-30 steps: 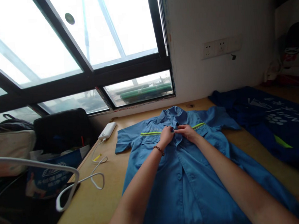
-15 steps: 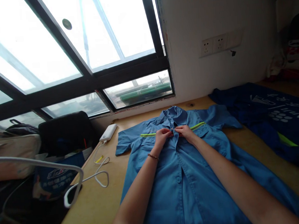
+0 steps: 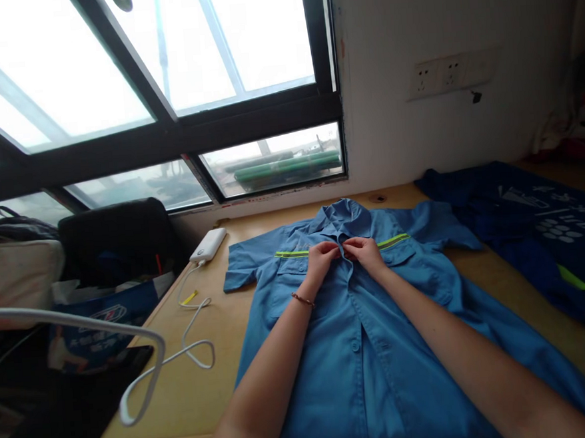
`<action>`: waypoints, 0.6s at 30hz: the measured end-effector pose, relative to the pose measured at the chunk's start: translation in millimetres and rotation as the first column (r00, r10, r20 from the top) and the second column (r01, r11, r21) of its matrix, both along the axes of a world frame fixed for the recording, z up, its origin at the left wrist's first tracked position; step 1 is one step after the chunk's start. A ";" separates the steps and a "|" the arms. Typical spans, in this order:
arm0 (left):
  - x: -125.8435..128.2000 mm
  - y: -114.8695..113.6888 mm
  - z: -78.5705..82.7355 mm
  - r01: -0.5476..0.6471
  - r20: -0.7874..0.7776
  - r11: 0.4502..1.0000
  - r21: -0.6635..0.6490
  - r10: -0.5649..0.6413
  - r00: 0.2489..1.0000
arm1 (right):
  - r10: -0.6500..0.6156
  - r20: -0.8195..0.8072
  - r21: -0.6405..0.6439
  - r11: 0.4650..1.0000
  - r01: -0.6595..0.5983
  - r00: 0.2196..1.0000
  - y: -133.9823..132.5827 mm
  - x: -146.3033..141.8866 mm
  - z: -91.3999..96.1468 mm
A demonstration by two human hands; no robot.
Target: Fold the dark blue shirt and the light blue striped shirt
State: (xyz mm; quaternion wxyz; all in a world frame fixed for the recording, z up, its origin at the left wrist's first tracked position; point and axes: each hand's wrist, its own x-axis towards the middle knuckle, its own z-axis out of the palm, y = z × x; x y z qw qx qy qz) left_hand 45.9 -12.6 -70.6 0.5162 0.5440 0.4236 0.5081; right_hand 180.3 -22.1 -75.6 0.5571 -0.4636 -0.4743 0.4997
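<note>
A blue short-sleeved work shirt [image 3: 325, 337] lies face up, its collar toward the window and a yellow-green stripe across the chest. My left hand [image 3: 324, 259] pinches one front edge at chest height. Close beside it, my right hand [image 3: 364, 254] pinches the opposite edge, fingertips almost meeting the left ones. Whatever button sits between the fingers is hidden. Lower down, a button [image 3: 355, 347] shows on the left edge, where the front hangs apart.
The wooden table [image 3: 184, 387] carries a white power bank [image 3: 208, 245] with a looping white cable [image 3: 198, 346] at left. A dark blue garment [image 3: 533, 229] lies at right. Bags [image 3: 109, 318] stand beyond the left edge, below the window. Sockets [image 3: 437, 75] are on the wall.
The camera view has shifted slightly. Both hands stay at the same place on the shirt front, with only small finger movements.
</note>
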 end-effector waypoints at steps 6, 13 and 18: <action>1.7 -3.0 5.5 -0.052 -0.108 0.997 0.065 0.059 0.992 | -0.147 0.357 0.170 0.981 0.091 0.922 -3.8 -7.9 -4.2; 4.2 8.0 -10.4 -0.134 0.138 0.983 -0.125 0.150 0.979 | -0.184 0.480 0.265 0.963 0.058 0.858 -10.0 -9.7 -1.1; 0.7 10.0 -10.5 -0.052 0.261 0.967 -0.249 0.119 0.958 | -0.144 0.422 0.265 0.964 0.030 0.895 -8.5 -10.0 -2.3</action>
